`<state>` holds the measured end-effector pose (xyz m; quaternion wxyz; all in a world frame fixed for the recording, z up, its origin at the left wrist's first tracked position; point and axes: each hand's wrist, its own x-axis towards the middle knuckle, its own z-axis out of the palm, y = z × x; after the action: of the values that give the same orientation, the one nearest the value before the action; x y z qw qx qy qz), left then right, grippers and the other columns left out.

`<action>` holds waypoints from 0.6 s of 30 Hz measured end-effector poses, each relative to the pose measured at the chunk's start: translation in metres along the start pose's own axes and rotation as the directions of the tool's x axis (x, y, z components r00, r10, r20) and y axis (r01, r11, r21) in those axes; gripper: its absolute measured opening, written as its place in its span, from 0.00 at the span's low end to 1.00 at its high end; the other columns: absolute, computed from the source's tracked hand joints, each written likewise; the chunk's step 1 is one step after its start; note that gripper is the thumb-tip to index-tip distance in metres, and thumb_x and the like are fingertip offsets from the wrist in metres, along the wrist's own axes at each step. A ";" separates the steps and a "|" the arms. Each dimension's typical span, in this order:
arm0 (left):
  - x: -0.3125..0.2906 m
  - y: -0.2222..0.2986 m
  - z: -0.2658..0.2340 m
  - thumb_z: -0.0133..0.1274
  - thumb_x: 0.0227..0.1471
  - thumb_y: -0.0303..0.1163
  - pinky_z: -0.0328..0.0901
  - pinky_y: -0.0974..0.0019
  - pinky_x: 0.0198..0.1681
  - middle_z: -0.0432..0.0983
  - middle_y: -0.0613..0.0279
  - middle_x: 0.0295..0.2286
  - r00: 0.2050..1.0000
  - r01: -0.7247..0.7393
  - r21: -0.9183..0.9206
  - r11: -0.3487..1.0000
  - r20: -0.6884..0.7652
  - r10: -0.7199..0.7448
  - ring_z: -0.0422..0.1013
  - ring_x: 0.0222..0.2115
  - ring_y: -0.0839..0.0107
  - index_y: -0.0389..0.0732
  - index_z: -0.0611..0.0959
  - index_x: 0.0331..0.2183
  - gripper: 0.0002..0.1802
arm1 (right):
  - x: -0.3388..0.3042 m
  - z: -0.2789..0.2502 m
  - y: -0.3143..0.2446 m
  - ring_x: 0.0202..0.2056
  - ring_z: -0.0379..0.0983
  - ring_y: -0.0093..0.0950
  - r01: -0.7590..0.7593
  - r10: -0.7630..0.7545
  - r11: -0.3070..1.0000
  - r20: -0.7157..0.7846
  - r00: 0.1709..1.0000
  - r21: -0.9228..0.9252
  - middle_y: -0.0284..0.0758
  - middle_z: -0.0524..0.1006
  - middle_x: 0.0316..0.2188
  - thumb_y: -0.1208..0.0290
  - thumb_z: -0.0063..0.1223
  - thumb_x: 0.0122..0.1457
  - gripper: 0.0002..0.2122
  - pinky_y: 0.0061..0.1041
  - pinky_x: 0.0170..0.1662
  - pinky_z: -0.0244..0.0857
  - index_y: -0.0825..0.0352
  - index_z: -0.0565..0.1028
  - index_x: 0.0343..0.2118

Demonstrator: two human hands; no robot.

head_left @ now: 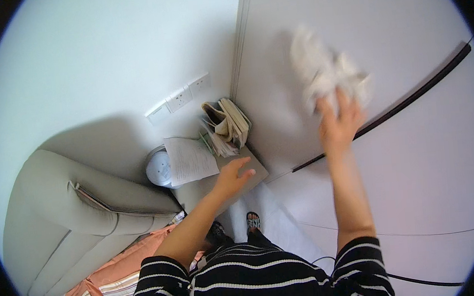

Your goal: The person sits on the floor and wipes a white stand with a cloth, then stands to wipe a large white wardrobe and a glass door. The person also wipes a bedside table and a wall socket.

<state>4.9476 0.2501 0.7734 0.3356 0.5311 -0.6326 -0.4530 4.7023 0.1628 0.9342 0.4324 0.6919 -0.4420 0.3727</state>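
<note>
A crumpled white cloth (pixel 319 62) is bunched under the fingers of my right hand (pixel 340 119), pressed against the pale wardrobe door (pixel 394 16). The cloth is slightly blurred. Just right of that hand runs a long dark handle strip (pixel 418 92) on the door. My left hand (pixel 233 177) holds nothing; its fingers and thumb are apart, above the small bedside table (pixel 196 194). Close by it, a printed sheet of paper (pixel 190 159) lies over part of a round white object (pixel 158 167).
Several books and papers (pixel 229 126) stand at the table's back corner, below wall sockets (pixel 179 99). A grey padded headboard (pixel 83 189) and a bed with orange and striped bedding (pixel 110 277) fill the lower left. My sandalled foot (pixel 253 221) is on the floor.
</note>
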 end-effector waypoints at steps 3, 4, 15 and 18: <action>-0.009 -0.008 -0.007 0.56 0.51 0.46 0.69 0.64 0.39 0.72 0.48 0.47 0.998 -0.024 -0.030 0.999 -0.056 0.022 0.70 0.47 0.58 0.39 0.75 0.50 0.29 | 0.091 0.036 0.016 0.56 0.60 0.39 0.011 -0.012 0.980 0.000 1.000 -0.196 0.29 0.68 0.54 0.76 0.50 0.52 0.18 0.45 0.53 0.54 0.48 0.74 0.45; -0.010 -0.014 -0.009 0.56 0.51 0.46 0.69 0.63 0.40 0.73 0.49 0.46 0.997 -0.046 -0.025 0.999 -0.067 0.045 0.70 0.46 0.58 0.39 0.75 0.50 0.28 | 0.096 0.048 0.009 0.57 0.59 0.39 0.013 0.010 0.968 0.088 0.996 -0.249 0.29 0.67 0.55 0.74 0.48 0.54 0.18 0.46 0.54 0.54 0.48 0.72 0.48; -0.026 -0.076 -0.052 0.58 0.49 0.43 0.66 0.60 0.45 0.74 0.50 0.44 0.963 0.102 0.028 0.994 -0.255 -0.091 0.72 0.44 0.56 0.39 0.77 0.48 0.27 | -0.039 0.229 -0.085 0.55 0.62 0.31 0.658 -0.594 0.698 0.741 0.314 0.280 0.33 0.71 0.51 0.66 0.46 0.56 0.16 0.43 0.58 0.52 0.56 0.73 0.49; -0.025 -0.083 -0.070 0.58 0.50 0.42 0.66 0.60 0.45 0.76 0.51 0.43 0.937 0.177 -0.001 0.984 -0.305 -0.169 0.72 0.45 0.62 0.41 0.76 0.49 0.26 | 0.002 0.246 -0.087 0.50 0.65 0.30 0.461 -0.404 0.884 0.625 0.668 0.079 0.30 0.73 0.46 0.67 0.47 0.55 0.16 0.46 0.56 0.53 0.57 0.73 0.48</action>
<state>5.0473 0.2573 0.7230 0.3807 0.6524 -0.5300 -0.3854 4.8171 -0.0457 0.8270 0.3659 0.8411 -0.3983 -0.0107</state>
